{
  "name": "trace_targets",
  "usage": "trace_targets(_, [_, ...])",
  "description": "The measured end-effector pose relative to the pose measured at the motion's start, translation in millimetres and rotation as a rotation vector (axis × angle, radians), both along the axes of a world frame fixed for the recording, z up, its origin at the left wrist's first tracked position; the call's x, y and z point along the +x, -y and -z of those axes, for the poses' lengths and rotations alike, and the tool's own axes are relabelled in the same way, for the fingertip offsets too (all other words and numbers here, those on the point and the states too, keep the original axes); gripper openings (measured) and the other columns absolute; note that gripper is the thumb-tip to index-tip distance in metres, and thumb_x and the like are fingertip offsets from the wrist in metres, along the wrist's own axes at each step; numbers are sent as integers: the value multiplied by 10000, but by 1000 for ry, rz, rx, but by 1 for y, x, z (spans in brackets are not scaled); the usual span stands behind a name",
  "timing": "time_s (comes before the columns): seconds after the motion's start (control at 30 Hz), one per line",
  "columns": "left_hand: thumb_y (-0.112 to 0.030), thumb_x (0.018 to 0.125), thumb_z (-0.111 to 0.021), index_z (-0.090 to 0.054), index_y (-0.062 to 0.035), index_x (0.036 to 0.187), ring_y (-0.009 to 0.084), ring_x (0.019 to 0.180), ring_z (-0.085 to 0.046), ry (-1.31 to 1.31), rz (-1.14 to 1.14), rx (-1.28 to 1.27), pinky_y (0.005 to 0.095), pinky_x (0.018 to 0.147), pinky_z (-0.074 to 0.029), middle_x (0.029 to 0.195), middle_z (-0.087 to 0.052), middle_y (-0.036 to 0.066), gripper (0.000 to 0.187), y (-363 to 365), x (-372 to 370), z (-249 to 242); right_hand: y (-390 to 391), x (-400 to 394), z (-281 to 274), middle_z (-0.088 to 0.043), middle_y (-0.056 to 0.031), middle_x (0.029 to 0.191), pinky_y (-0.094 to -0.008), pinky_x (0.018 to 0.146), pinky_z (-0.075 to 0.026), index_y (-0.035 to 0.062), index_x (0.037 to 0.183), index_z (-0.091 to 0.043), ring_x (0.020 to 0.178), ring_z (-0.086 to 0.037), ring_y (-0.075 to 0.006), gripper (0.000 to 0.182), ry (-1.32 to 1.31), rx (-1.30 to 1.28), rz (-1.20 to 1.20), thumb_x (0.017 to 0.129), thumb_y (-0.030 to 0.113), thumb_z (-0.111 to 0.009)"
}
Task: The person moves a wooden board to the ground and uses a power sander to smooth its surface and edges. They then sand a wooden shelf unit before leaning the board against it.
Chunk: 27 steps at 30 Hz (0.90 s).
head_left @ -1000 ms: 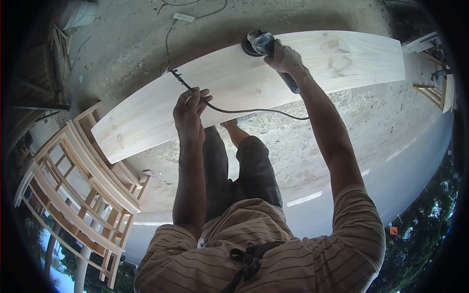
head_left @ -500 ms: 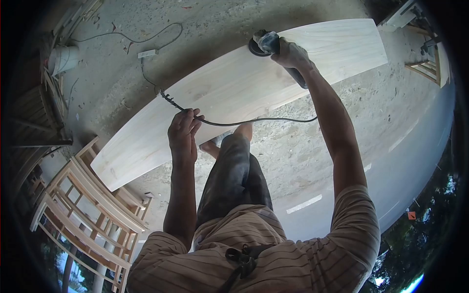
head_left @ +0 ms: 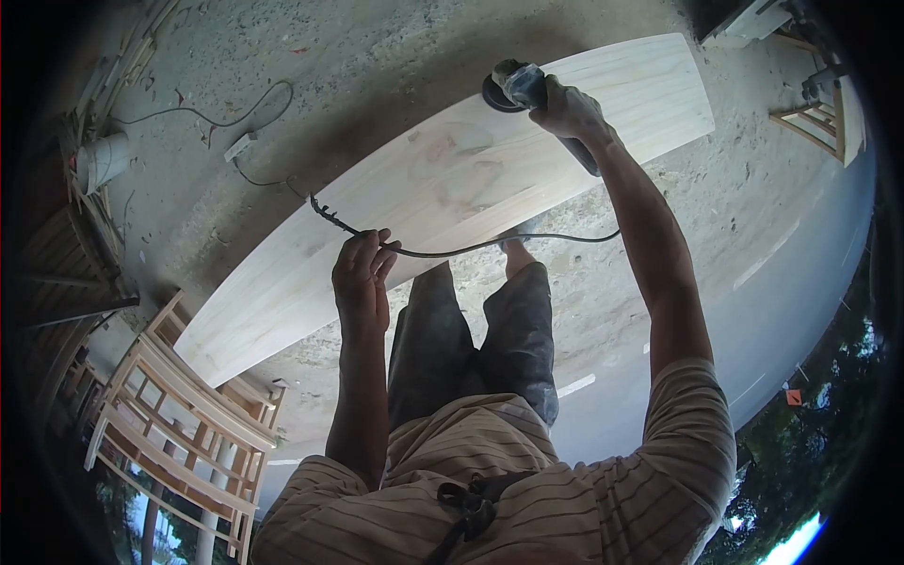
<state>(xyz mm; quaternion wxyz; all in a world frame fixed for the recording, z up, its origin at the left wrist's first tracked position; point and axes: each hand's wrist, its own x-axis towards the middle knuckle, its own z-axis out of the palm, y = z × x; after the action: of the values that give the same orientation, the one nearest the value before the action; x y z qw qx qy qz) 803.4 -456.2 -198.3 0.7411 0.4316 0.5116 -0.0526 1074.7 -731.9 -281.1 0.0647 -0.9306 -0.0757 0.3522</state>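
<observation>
My right hand is wrapped round a handheld power sander, whose dark round disc rests at the far edge of a long pale wooden board. The tool's body slants back from the hand toward the board's near edge. A black power cord runs from behind my right forearm to my left hand, whose fingers are closed on it above the board. Beyond that hand the cord looks knotted or taped. Faint reddish-brown patches mark the board's middle.
On the rough concrete floor a white power strip lies with its grey lead curling away. A white bucket stands at left beside wood scraps. Slatted wooden furniture frames are at lower left. A small wooden frame is at right.
My legs have stepped apart, with one foot now farther right. The view has shifted slightly. Both hands keep their holds, and the sander stays near the board's far edge.
</observation>
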Motion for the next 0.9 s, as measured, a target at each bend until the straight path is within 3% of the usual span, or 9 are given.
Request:
trace_targets(0.17, [-153,969,-632,-623,-38,1118,206,963,-687,-16,-20,25,354,899,-500,1090,-685,106,189,43,34,-2,58,51,5,-701,-227,1070,-483,921,-510,42,1254,-513,1042,-671,-393,541,-8,-22,3,782,293,-599])
trace_targets(0.23, [-181,961,-642,-609,-48,1154,242,1047,-632,-19,-27,-1,413,973,-444,1138,-666,98,237,66,47,0,82,74,4,-700,-227,1076,-483,923,-508,42,1264,-511,1046,-669,-397,550,-17,-21,-8,783,295,-597])
trace_targets(0.53, [-164,962,-637,-572,-29,1203,272,1115,-589,-24,-141,-45,439,1014,-422,1202,-624,119,284,190,114,0,204,166,13,-696,-227,1097,-479,934,-507,28,1284,-511,1060,-668,-389,579,-10,-66,-31,784,304,-607])
trace_targets(0.87, [-161,960,-638,-588,-31,1190,271,1128,-581,0,-104,-63,432,1019,-424,1192,-627,113,269,273,180,-6,327,248,20,-700,-224,1105,-473,937,-511,13,1303,-526,1067,-670,-377,631,46,-71,18,776,341,-641])
trace_targets(0.9, [-161,965,-637,-601,-39,1182,233,1070,-616,13,-105,-66,401,976,-454,1167,-649,103,252,278,184,-6,335,253,21,-700,-224,1105,-471,939,-511,16,1301,-535,1068,-670,-376,628,62,-72,33,776,342,-644])
